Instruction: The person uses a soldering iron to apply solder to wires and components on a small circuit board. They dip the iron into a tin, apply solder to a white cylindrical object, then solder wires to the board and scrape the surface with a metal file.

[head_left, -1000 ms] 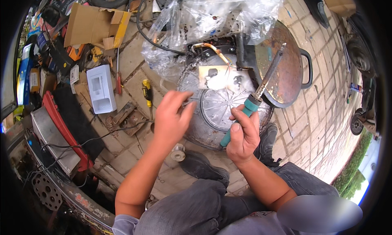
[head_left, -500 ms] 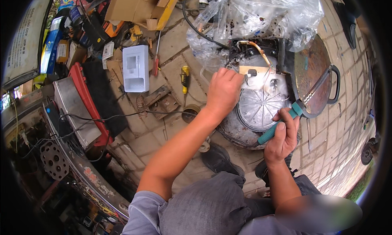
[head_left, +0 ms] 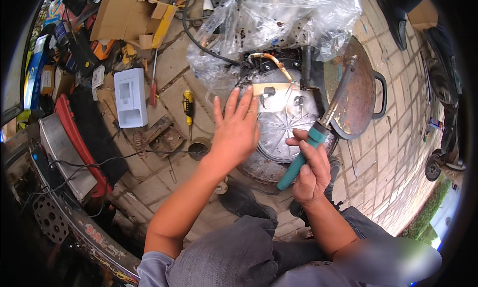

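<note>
My left hand (head_left: 235, 131) lies with its fingers spread at the left side of a round metal appliance (head_left: 281, 137) with a ribbed disc on its underside. Its fingertips reach the edge of a tan board (head_left: 262, 89) on top; whether they touch it I cannot tell. In my right hand (head_left: 312, 175) is a soldering iron (head_left: 297, 163), gripped by its teal handle, its metal shaft slanting up and right. Above the disc are thin wires and an orange-brown sleeved cable (head_left: 279, 63). A rusty round lid (head_left: 356, 95) with a black handle adjoins the appliance on the right.
Clear plastic sheeting (head_left: 279, 18) covers the far side. To the left lie a yellow-black screwdriver (head_left: 188, 107), a red-handled screwdriver (head_left: 153, 90), a pale plastic tray (head_left: 130, 98), a small round tin (head_left: 199, 147) and a cardboard box (head_left: 124, 15). A person's dark shoe (head_left: 392, 25) stands far right.
My left hand has opened from a closed grip at the board's edge to spread fingers. My right hand still holds the soldering iron, now tilted more upright. The whole view has shifted.
</note>
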{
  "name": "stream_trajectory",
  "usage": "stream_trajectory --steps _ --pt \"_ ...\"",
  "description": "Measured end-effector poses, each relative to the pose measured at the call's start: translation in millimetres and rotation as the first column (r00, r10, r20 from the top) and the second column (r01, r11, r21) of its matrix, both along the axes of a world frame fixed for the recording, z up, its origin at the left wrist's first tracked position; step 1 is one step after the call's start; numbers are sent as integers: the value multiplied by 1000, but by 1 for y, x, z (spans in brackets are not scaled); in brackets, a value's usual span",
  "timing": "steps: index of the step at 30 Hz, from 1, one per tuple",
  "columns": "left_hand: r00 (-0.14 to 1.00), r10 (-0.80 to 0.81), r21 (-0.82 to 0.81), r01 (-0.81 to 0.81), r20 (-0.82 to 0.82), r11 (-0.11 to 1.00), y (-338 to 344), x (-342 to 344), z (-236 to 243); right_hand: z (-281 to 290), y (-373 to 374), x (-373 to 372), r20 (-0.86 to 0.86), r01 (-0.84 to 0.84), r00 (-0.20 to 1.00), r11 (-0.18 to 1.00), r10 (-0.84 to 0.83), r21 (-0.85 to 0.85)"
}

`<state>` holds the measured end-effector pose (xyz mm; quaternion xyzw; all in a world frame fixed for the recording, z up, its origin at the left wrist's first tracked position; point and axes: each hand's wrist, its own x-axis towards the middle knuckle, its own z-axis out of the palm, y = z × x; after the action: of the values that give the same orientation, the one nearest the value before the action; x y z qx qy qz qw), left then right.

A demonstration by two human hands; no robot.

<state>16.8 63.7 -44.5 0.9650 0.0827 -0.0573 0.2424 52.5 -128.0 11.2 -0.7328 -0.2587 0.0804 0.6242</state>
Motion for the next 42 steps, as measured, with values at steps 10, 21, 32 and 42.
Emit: stream_trajectory --steps 10,21,32,42 --pt "879 475 -571 -374 33 731 49 -58 73 6 -15 14 121 -68 989 987 86 -147" --pt "870 448 -663 -460 -206 590 13 -17 57 0 0 31 339 138 933 990 -122 -25" --pt "842 458 -368 -537 -285 759 -11 42 -9 8 -7 9 205 135 974 978 -101 -159" --pt "809 453 -386 -580 -374 717 -5 50 -9 -5 -3 8 196 203 962 978 -192 -37"
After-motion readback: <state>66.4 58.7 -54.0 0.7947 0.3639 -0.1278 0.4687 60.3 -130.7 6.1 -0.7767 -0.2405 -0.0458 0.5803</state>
